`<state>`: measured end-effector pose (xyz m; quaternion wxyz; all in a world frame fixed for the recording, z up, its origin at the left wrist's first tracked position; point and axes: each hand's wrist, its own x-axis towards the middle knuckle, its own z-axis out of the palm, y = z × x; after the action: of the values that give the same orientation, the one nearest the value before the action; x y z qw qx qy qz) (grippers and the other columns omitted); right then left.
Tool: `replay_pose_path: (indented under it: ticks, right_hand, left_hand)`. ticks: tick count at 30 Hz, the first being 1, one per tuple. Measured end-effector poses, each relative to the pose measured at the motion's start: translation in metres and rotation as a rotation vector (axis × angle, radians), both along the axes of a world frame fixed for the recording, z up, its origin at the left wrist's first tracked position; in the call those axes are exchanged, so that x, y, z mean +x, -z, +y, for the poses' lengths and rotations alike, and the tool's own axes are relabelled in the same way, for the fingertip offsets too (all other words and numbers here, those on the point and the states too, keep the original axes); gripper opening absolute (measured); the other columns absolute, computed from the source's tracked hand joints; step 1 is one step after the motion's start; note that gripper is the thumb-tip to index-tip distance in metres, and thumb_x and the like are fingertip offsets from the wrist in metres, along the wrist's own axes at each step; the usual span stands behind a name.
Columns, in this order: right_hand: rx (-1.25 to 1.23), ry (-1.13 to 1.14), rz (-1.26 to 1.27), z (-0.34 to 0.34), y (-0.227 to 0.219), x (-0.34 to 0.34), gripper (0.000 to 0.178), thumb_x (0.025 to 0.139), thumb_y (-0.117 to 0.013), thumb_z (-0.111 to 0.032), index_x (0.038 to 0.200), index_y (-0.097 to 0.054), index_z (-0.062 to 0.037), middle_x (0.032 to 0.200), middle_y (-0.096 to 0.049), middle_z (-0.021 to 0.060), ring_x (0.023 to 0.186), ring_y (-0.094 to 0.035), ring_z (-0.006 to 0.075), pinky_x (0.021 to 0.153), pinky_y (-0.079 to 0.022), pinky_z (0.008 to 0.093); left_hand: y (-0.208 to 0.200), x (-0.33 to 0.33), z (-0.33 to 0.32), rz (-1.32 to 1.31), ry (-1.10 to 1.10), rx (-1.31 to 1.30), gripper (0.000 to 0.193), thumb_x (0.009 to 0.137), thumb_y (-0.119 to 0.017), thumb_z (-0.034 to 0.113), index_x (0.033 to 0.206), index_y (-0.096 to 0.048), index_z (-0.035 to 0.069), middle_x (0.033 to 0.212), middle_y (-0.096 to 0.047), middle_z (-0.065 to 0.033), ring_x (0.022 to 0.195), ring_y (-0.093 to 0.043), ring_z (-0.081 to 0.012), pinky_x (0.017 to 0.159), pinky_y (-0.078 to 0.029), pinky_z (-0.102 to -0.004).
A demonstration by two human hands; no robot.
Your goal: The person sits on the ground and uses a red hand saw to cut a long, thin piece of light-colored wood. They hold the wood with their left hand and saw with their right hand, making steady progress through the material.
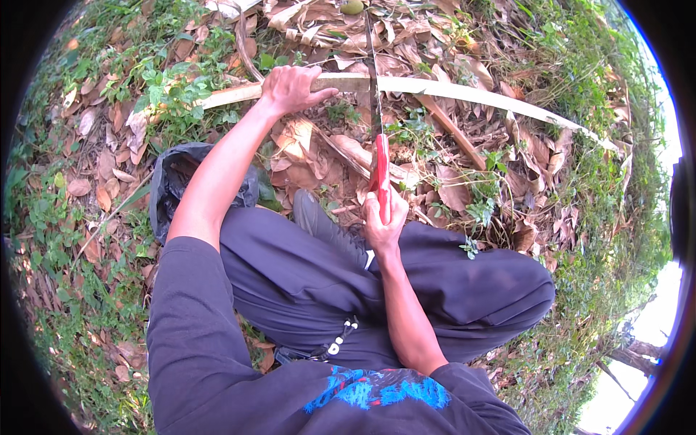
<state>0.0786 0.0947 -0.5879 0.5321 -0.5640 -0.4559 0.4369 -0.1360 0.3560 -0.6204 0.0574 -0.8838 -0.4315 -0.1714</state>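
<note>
A long pale strip of wood or split bamboo (464, 94) runs left to right in front of me, its ends bent by the lens. My left hand (290, 88) is closed over it left of the middle, with the thumb stretched out to the right. In my right hand (386, 216) is the red handle of a handsaw (382, 159), gripped from the near side. The saw's dark, narrow blade points away from me and crosses the strip a short way right of my left hand. Whether the teeth have cut into the strip, I cannot tell.
Dry brown leaves (453, 190) and green plants cover the ground. A brown stick (453, 132) lies beyond the saw's right side. A dark plastic bag (174, 177) rests under my left forearm. A roundish green fruit-like thing (352, 7) is at the far edge. My shoe (322, 225) sits between my bent legs.
</note>
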Motion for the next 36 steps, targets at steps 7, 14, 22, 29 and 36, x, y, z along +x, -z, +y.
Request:
replay_pose_path:
  ticks: [7, 14, 22, 29, 36]
  right_hand:
    - [0.012, 0.002, -0.043, -0.001, -0.003, 0.005, 0.008, 0.095, -0.056, -0.006, 0.090, -0.058, 0.0002, 0.062, -0.050, -0.0035, 0.053, -0.043, 0.0047, 0.049, -0.036, 0.0241]
    - [-0.058, 0.056, -0.001, -0.003, -0.010, 0.001, 0.012, 0.093, -0.062, -0.007, 0.097, -0.061, 0.0046, 0.061, -0.050, 0.0037, 0.052, -0.043, 0.0097, 0.050, -0.039, 0.0278]
    - [0.004, 0.017, -0.053, -0.059, -0.013, -0.002, 0.008, 0.088, -0.060, -0.003, 0.087, -0.058, 0.0045, 0.055, -0.051, 0.0042, 0.045, -0.051, 0.0130, 0.047, -0.041, 0.0302]
    - [0.019, -0.074, -0.110, -0.045, -0.025, -0.003, 0.016, 0.091, -0.056, -0.008, 0.098, -0.062, 0.0058, 0.057, -0.053, -0.0006, 0.049, -0.049, 0.0072, 0.048, -0.040, 0.0259]
    - [-0.012, 0.007, -0.052, -0.045, -0.036, 0.004, 0.009, 0.089, -0.062, -0.005, 0.090, -0.059, 0.0041, 0.054, -0.047, 0.0014, 0.045, -0.045, 0.0098, 0.046, -0.038, 0.0291]
  left_hand:
    - [0.002, -0.005, 0.005, 0.111, -0.036, -0.123, 0.071, 0.092, -0.048, 0.076, 0.080, -0.065, 0.009, 0.058, -0.064, -0.0100, 0.046, -0.063, -0.0205, 0.045, -0.051, -0.0369]
    - [0.002, -0.003, 0.004, 0.101, -0.025, -0.063, 0.071, 0.092, -0.048, 0.076, 0.085, -0.068, 0.008, 0.062, -0.067, -0.0119, 0.052, -0.068, -0.0230, 0.048, -0.054, -0.0378]
    - [0.004, -0.002, 0.001, 0.042, -0.019, -0.087, 0.070, 0.091, -0.050, 0.075, 0.088, -0.069, 0.008, 0.064, -0.068, -0.0130, 0.054, -0.068, -0.0242, 0.049, -0.055, -0.0395]
    - [0.002, -0.004, 0.006, 0.049, -0.047, -0.095, 0.070, 0.090, -0.050, 0.076, 0.083, -0.067, 0.009, 0.058, -0.064, -0.0102, 0.051, -0.066, -0.0228, 0.048, -0.054, -0.0396]
    - [-0.010, 0.002, 0.001, 0.115, -0.111, -0.258, 0.069, 0.088, -0.057, 0.073, 0.096, -0.071, 0.006, 0.077, -0.072, -0.0157, 0.067, -0.072, -0.0344, 0.064, -0.059, -0.0456]
